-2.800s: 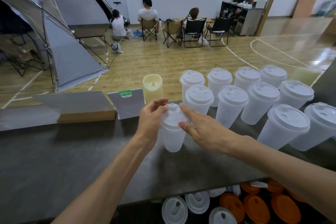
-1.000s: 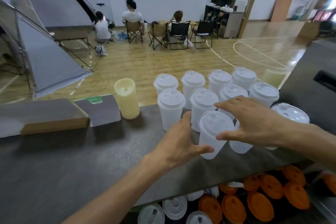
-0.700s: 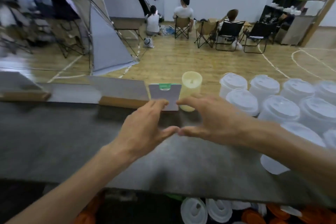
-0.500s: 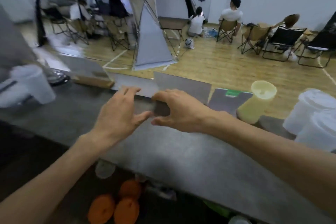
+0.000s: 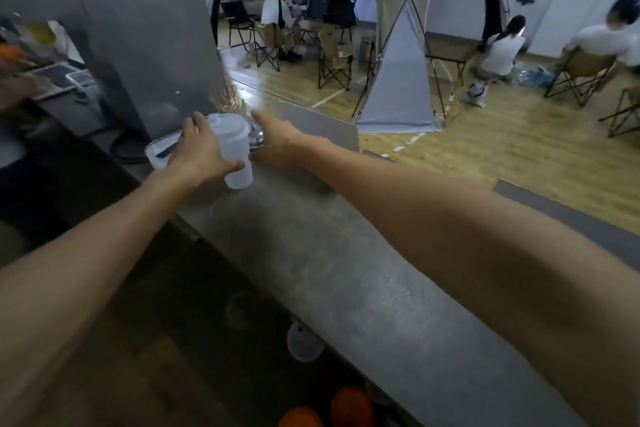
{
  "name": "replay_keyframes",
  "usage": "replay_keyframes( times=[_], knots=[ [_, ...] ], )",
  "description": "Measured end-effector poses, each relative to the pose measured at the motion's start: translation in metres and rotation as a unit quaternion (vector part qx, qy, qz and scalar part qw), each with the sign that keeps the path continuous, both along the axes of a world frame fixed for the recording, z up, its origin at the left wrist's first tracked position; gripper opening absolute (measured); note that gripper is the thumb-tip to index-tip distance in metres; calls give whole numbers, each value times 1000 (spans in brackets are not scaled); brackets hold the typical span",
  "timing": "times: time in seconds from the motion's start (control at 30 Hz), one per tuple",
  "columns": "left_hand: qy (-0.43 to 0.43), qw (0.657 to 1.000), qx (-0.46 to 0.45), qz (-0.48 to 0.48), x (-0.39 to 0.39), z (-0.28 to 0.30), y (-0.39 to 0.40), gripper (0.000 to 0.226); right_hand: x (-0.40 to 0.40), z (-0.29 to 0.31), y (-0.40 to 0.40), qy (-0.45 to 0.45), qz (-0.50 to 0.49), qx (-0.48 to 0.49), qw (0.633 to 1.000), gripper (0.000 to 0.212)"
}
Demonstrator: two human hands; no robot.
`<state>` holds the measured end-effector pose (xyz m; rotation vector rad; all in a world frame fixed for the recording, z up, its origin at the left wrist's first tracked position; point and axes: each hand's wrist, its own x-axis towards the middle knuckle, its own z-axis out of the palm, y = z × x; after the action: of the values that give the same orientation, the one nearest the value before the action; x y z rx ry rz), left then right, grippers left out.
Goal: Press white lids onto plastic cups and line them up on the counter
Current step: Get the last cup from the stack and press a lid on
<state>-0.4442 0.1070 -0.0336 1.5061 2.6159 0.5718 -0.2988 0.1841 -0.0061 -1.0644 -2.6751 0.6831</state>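
A translucent cup [image 5: 234,152] with a white lid [image 5: 228,124] stands at the far left end of the grey worktop [image 5: 346,274]. The left hand [image 5: 199,152] grips its side, fingers and thumb curled round it. The right hand [image 5: 277,140] reaches just beside it, fingers straight, holding nothing.

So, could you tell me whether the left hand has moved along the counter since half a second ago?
Yes: the left hand has moved leftward along the counter and now grips a lidded cup.
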Motion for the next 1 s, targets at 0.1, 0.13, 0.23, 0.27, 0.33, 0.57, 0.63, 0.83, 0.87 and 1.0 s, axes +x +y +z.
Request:
replay_keyframes(
  times=[0.1,0.13,0.23,0.27,0.33,0.57,0.63,0.83,0.87,1.0],
  knots=[
    [-22,999,-25,-31,-43,-21,24,130,-41,-9,27,-33,4,-5,999,89],
    [-35,998,-28,-47,-52,-28,30,129,-53,-16,40,-39,5,-11,999,90],
    [-82,994,3,-67,-55,-37,36,123,-70,-31,60,-43,-14,-14,999,86],
    [-98,993,21,-62,-50,-36,35,123,-64,-28,52,-22,-24,-13,999,84],
    [-116,990,56,-58,-38,-36,32,113,-42,-16,31,17,-32,-12,999,74],
    [-165,957,187,-149,92,-13,-24,79,103,-12,-19,137,-70,13,988,65],
    [-182,942,195,-202,144,-12,-40,79,169,-7,-44,142,-91,15,985,64],
    [-250,881,180,-359,321,-26,-77,87,369,-2,-146,116,-221,21,968,56],
    [-256,870,170,-386,350,-31,-83,88,400,-5,-164,116,-246,24,962,54],
    [-277,812,162,-487,460,-40,-107,87,507,-14,-231,112,-332,39,936,50]
  ],
)
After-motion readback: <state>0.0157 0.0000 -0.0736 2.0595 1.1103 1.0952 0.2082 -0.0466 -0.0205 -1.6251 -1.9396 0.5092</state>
